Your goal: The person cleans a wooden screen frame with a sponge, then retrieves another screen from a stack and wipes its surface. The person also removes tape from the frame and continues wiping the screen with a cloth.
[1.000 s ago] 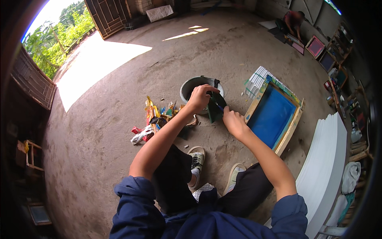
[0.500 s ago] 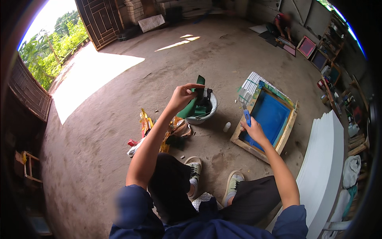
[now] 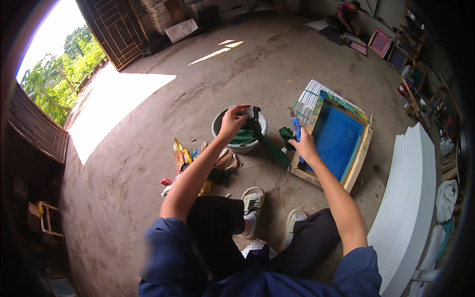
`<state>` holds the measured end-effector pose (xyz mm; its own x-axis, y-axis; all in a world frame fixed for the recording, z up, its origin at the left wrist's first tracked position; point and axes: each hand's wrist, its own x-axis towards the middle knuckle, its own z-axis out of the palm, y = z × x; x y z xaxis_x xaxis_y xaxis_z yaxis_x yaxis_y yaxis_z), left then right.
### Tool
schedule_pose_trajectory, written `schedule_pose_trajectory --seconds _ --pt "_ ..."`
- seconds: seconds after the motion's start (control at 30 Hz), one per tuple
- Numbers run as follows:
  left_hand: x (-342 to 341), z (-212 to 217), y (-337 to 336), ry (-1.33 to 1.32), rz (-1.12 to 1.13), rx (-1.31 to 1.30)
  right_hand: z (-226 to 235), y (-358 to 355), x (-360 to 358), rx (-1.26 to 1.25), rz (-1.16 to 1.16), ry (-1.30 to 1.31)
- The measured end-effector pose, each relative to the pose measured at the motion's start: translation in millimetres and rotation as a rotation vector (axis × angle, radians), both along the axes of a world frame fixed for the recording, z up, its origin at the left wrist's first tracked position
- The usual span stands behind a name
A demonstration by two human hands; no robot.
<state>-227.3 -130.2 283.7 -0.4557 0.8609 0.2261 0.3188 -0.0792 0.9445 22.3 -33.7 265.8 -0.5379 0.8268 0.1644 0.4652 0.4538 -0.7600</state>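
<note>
My left hand [image 3: 232,121] is raised over a grey bowl [image 3: 221,136] and grips the top of a long dark green strip of cloth [image 3: 264,143] that hangs down and trails to the floor toward my right hand. My right hand [image 3: 304,146] holds a blue utility knife [image 3: 296,126] upright, its blade pointing up, right beside the left edge of a wooden screen frame with blue mesh [image 3: 337,140]. More green cloth lies in the bowl.
Colourful scraps and wrappers [image 3: 190,166] lie on the concrete floor left of my knees. A tall stack of white sheets [image 3: 413,198] lies at the right. A smaller white stack [image 3: 311,95] sits behind the frame. Another person [image 3: 349,15] crouches far back among framed screens.
My left hand has lowered the green cloth toward the bowl. My right hand, with the blue knife, has stayed by the frame's left edge. The view has tilted slightly.
</note>
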Motion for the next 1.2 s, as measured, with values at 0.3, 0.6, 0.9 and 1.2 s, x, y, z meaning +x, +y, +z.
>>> schedule_pose_trajectory --seconds 0.3,0.6,0.9,1.2 --pt "-33 -24 17 0.562 0.535 0.046 -14 0 14 -0.064 0.041 -0.004" --pt "91 -82 27 -0.088 -0.315 -0.264 -49 6 16 -0.198 0.101 0.035" --pt "83 -179 -28 -0.037 -0.033 -0.395 -232 -24 35 -0.190 0.319 -0.445" --pt "105 -191 6 -0.508 -0.264 -0.345 -207 2 18 -1.055 0.052 0.377"
